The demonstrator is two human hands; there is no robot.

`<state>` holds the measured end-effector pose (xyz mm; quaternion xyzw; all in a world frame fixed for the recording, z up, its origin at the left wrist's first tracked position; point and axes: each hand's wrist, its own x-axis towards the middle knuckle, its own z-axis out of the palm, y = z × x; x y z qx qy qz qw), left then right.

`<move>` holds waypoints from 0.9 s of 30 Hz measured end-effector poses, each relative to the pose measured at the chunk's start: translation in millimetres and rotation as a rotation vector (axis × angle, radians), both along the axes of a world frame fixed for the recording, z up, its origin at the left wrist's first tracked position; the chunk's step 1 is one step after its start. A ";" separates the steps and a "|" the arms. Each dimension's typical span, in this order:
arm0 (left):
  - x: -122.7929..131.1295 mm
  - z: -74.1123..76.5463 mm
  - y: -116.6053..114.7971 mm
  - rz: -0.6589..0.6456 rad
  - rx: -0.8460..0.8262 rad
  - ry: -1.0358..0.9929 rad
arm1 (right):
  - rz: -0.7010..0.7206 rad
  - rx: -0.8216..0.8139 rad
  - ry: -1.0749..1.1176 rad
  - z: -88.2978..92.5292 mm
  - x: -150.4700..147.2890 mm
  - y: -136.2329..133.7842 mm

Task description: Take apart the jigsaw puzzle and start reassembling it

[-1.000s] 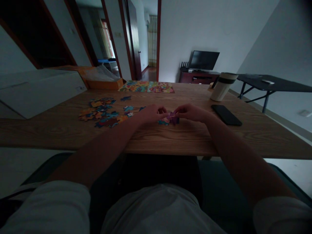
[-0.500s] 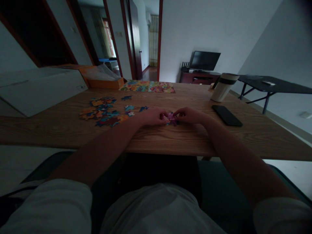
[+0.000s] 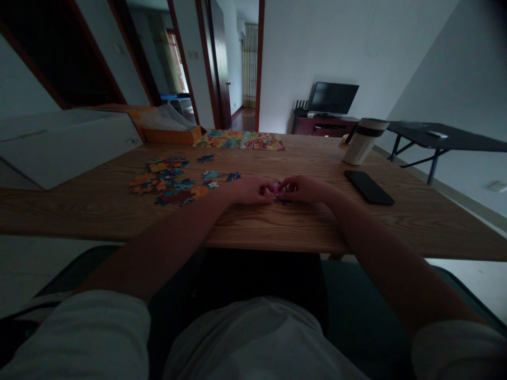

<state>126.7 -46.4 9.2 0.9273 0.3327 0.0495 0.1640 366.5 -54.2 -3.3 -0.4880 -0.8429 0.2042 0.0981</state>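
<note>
Purple and pink jigsaw puzzle pieces (image 3: 277, 189) lie on the wooden table in front of me, between my hands and partly covered by them. My left hand (image 3: 253, 190) curls its fingers onto the left side of these pieces. From the right, my right hand (image 3: 300, 189) pinches at the same pieces, its fingertips close to the left ones. A loose heap of orange, blue and teal puzzle pieces (image 3: 174, 182) is spread to the left of my left forearm. Several single pieces (image 3: 209, 174) lie between the heap and my left hand.
A printed puzzle picture (image 3: 241, 140) lies at the table's far edge. An orange box (image 3: 170, 135) with clear plastic and a large white box (image 3: 71, 148) stand at the left. At the right are a black phone (image 3: 368, 187) and a cream lidded mug (image 3: 362, 142).
My right hand has shifted slightly left, its fingertips nearer my left hand. The purple pieces between them show a little less. The left hand stays nearly in place.
</note>
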 end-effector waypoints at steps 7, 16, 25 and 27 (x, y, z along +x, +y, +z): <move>-0.5 -3.3 2.5 -0.082 0.035 -0.006 | 0.019 -0.015 0.027 2.7 -4.3 -5.0; 0.1 -2.9 2.9 -0.110 0.082 0.022 | 0.004 -0.002 -0.129 11.7 -0.7 -11.7; 1.0 -1.3 -0.8 -0.103 0.166 0.105 | 0.001 -0.039 -0.183 14.3 -2.2 -12.1; 1.1 -1.3 -2.0 -0.089 0.167 0.103 | 0.004 -0.047 -0.187 14.0 -1.9 -11.9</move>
